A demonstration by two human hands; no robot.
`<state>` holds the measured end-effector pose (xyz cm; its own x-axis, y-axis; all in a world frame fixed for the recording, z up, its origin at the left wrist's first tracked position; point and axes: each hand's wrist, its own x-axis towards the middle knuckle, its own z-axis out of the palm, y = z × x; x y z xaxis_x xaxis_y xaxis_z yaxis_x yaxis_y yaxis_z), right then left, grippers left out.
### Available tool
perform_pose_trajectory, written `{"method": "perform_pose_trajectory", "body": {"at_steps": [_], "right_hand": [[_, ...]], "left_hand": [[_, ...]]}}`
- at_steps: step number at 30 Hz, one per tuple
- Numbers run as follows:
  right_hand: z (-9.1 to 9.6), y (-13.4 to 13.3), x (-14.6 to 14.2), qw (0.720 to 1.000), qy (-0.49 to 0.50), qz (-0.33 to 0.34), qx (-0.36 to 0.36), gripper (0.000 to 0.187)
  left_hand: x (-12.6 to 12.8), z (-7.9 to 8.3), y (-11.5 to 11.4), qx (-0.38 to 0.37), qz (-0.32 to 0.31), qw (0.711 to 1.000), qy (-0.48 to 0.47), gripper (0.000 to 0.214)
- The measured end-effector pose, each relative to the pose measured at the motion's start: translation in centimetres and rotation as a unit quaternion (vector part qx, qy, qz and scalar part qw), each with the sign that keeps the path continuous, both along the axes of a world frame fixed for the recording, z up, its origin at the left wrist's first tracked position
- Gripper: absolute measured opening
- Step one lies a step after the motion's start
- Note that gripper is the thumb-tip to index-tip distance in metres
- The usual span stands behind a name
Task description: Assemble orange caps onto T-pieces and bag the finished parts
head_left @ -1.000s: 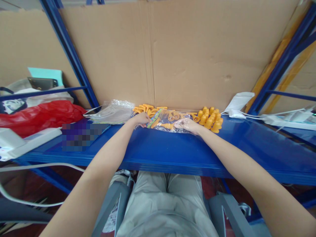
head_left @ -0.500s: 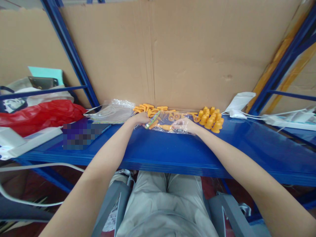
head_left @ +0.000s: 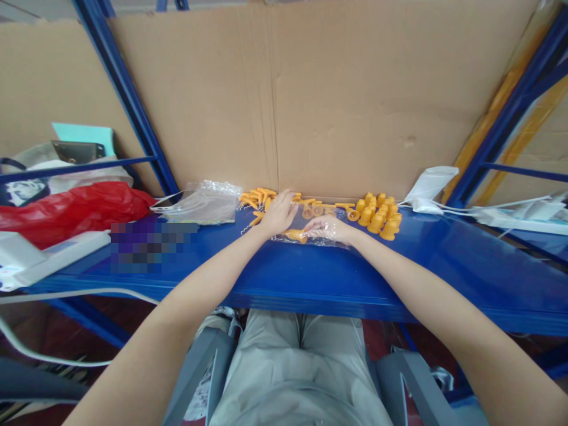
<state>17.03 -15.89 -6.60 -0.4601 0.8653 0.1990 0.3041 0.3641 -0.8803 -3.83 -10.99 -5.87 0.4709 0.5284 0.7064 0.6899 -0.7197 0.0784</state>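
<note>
— Where is the clear plastic bag (head_left: 327, 242) to be found?
— It is laid on the blue table (head_left: 302, 272), around the middle, and its near edge is seen below the right hand (head_left: 329, 229).

— How is the right grip held?
— The fingers are curled and pointed left, and shiny film is seen about them. Whether the film or anything else is pinched cannot be told.

— And the left grip?
— The fingers of the left hand (head_left: 279, 214) are stretched out and slightly spread, palm down, toward the far side. The left end of the bag is partly covered by that hand.

— Is anything seen between the hands?
— A yellow piece (head_left: 296, 235) is seen at the near side, just left of the right fingertips. Whether it is wholly enclosed by the film cannot be made out.

— What is set around them?
— Yellow T-shaped pieces (head_left: 265, 194) are heaped to the left and far side, some with small chains. On the right, yellow cone-shaped pieces (head_left: 379, 217) are grouped closely together.

— And farther left?
— A stack of clear bags (head_left: 202, 204) is laid there, with a crumpled red bag (head_left: 80, 212) beyond it. The far side is closed off by a cardboard panel (head_left: 346, 100).
</note>
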Motion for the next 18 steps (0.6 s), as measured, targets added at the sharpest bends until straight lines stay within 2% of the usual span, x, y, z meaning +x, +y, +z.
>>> {"method": "perform_pose_trajectory", "body": {"at_steps": [4,8,13,16,18], "right_hand": [[0.0,0.0,-0.3,1.0,-0.007,0.017,0.01,0.017],[-0.3,0.4,-0.3,0.999,-0.015,0.037,0.005,0.023],[-0.3,0.5,-0.2,0.998,-0.011,0.051,0.025,0.025],[0.3,0.2,0.2,0.996,-0.04,0.024,0.072,0.016],[1.1,-0.1,0.7,0.986,-0.11,-0.027,0.123,0.013]], "left_hand": [[0.3,-0.4,-0.2,-0.04,0.011,0.999,0.017,0.056],[0.7,-1.0,-0.4,-0.13,0.05,0.989,0.05,0.063],[1.0,-0.5,-1.0,-0.202,0.091,0.972,0.081,0.067],[1.2,0.2,-1.6,-0.232,0.107,0.962,0.098,0.068],[1.3,0.5,-1.9,-0.246,0.12,0.956,0.105,0.069]]}}
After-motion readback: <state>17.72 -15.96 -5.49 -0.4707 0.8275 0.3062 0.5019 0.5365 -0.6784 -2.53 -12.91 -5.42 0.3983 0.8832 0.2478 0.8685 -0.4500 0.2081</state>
